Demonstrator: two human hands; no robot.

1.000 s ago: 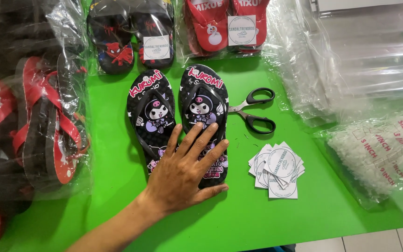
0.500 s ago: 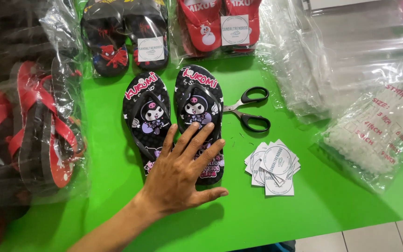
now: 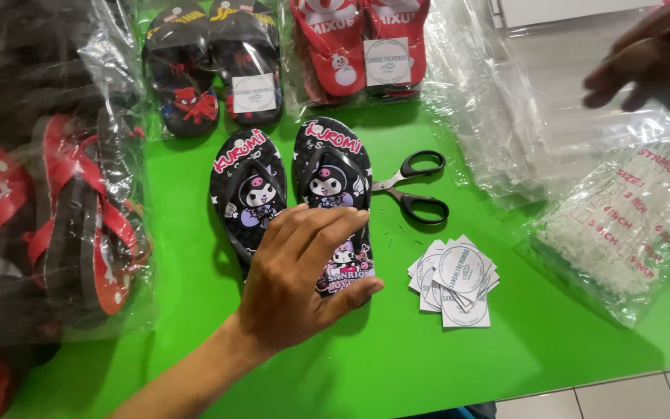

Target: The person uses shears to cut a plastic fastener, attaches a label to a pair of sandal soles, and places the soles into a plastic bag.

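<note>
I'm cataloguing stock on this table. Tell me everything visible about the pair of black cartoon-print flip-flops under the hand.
The pair of black cartoon-print flip-flops lies flat, side by side, toes away from the camera, unbagged on the green table. The soles look like foam, with black thong straps, pink lettering at the toes and a purple-and-white cartoon figure on each. The left hand rests palm-down over the heel ends. Black-handled scissors lie just right, blades touching or nearly so.

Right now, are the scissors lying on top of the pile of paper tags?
No, the black-handled scissors lie on the green table beside the black sandals, apart from the white paper tags nearer the table's edge.
</note>
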